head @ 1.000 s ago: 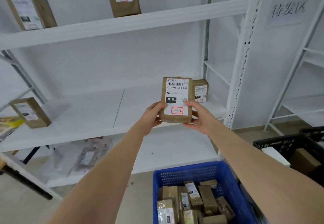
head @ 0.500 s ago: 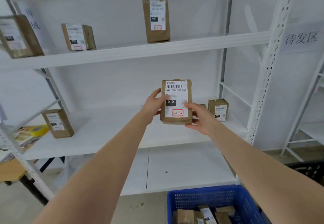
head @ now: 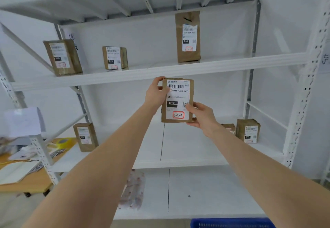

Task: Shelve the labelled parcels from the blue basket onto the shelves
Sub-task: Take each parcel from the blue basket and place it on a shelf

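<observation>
A flat brown paper parcel with a white printed label [head: 177,101] is held upright in the air between both hands, in front of the gap between the upper and middle shelves of the white metal shelving unit [head: 160,71]; its label faces the camera. The left hand [head: 155,94] grips the parcel's upper left edge, its fingers [head: 159,80] curled over the top corner; the right hand [head: 202,116] pinches the lower right corner, thumb on the label, the other fingers behind. On the upper shelf a tall brown parcel [head: 187,36] stands near the right end, and two squat brown boxes [head: 115,57] [head: 62,56] stand toward the left end. On the middle shelf one brown box [head: 85,136] stands at the left end and another [head: 248,133] at the right end. The rim of the blue plastic basket [head: 232,223] shows below the lowest shelf.
</observation>
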Motion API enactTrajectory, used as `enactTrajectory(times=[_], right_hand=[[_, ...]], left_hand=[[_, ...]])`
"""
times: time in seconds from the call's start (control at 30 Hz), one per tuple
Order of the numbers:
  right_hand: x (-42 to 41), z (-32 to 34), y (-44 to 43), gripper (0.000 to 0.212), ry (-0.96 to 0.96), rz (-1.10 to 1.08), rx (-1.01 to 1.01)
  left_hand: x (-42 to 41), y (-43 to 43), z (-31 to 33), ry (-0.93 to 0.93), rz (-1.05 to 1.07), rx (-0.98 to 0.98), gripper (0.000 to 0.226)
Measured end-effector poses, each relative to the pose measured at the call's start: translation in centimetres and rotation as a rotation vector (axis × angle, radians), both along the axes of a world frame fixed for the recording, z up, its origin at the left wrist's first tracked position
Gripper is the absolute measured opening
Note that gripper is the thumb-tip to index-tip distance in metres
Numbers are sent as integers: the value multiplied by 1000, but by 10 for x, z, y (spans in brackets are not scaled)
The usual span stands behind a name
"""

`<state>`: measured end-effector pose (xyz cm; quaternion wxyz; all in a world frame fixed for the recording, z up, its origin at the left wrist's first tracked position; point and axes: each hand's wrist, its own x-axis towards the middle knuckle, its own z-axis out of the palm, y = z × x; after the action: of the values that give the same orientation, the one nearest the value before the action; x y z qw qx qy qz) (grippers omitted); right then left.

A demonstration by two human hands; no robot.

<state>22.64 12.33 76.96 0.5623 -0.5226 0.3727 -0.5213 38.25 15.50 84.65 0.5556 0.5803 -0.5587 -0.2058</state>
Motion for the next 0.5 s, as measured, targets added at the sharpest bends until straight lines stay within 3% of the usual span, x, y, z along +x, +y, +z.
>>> enactTrajectory(times=[0.13,0.5], right_hand=[[33,14,-1,18,-20,-74,-38],[113,83,-29,27,30,-244,-270]], left_hand=[[24,3,15,-42,74,-56,33],[86,-1,72,-10,162,-274,38]])
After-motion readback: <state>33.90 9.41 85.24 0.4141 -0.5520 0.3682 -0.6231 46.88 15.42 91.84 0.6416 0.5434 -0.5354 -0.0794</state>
